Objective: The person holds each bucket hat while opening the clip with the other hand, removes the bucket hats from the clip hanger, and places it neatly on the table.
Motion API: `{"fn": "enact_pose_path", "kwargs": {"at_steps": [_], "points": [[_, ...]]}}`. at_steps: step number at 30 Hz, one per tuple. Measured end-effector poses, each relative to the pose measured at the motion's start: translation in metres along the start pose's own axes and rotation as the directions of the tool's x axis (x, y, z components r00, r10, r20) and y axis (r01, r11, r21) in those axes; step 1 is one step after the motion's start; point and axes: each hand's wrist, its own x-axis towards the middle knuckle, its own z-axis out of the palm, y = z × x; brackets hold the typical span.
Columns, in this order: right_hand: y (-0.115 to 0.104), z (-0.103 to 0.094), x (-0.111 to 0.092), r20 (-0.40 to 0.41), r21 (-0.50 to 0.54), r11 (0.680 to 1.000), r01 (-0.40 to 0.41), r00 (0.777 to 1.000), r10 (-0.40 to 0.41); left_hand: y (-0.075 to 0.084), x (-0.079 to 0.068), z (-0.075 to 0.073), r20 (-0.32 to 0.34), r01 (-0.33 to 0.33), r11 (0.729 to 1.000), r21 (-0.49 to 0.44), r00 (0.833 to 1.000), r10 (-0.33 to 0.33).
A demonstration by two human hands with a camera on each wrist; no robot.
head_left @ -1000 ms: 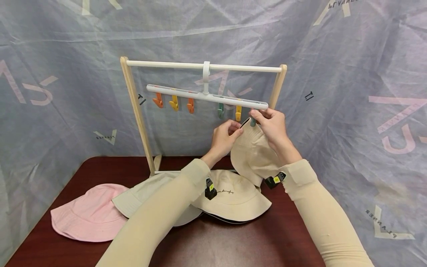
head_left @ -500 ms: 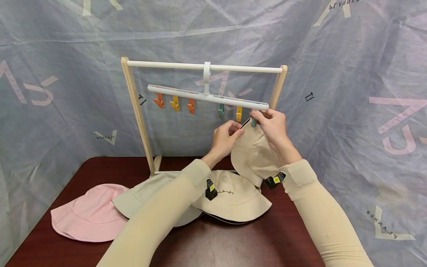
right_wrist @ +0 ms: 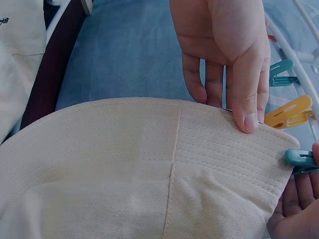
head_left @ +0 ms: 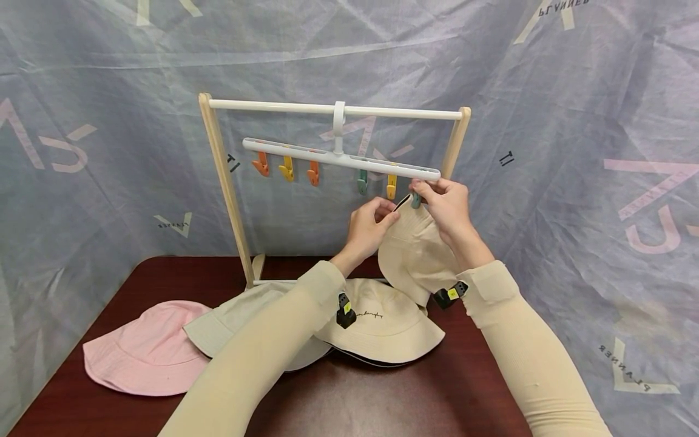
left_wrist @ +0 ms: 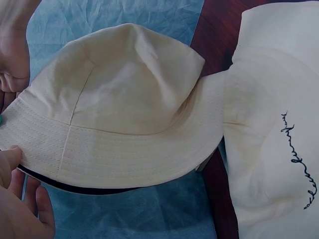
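A beige bucket hat [head_left: 412, 249] hangs below the right end of the white hanger [head_left: 306, 153], its brim uppermost. My left hand [head_left: 368, 224] pinches the brim edge between thumb and fingers, as the right wrist view also shows. At the hanger's end my right hand [head_left: 449, 206] pinches a green clothespin [head_left: 416, 199]. In the right wrist view the tip of that clothespin [right_wrist: 298, 158] overlaps the corner of the brim [right_wrist: 224, 139]; the far side of its bite is hidden. A dark lining shows under the brim in the left wrist view.
Orange, yellow and green clothespins [head_left: 313, 175] hang along the hanger, which hooks over the rack's top rail [head_left: 262, 106]. On the dark red table [head_left: 415, 400] lie a pink hat [head_left: 147, 349], a pale grey-green hat [head_left: 229, 321] and a beige hat with black script [head_left: 388, 328].
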Motion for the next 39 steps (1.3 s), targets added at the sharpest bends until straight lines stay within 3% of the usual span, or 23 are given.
{"fn": "enact_pose_path", "kwargs": {"at_steps": [17,27,39], "points": [[0.000,-0.001,0.000,0.006,-0.032,0.999,-0.020,1.000,0.020,-0.003,-0.003,0.000,-0.008,0.015,1.000,-0.018,1.000,-0.015],[0.000,-0.001,0.000,0.020,0.045,0.999,-0.010,1.000,0.009,-0.006,-0.006,-0.002,-0.021,-0.019,1.000,-0.003,1.000,0.019],[-0.002,-0.001,-0.001,0.021,0.027,1.000,-0.001,1.000,0.000,-0.010,-0.010,-0.005,-0.005,0.002,1.000,-0.014,1.000,-0.003]]}}
